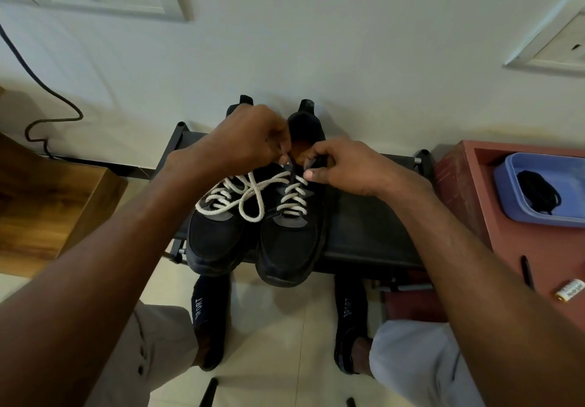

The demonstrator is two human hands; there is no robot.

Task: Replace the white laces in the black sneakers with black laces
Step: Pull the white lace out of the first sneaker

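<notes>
Two black sneakers stand side by side on a black rack, toes toward me. The left sneaker has loose white lace loops lying across it. The right sneaker is laced in white. My left hand pinches a dark strip at the top of the right sneaker's lacing; I cannot tell whether it is a lace end or the tongue. My right hand pinches the right sneaker's upper edge by the top eyelet. Black laces lie in a blue tray at the right.
The tray sits on a red-brown table, which also holds a dark pen and a battery. A wooden unit stands at the left, with a black cable down the wall. My socked feet rest below the rack.
</notes>
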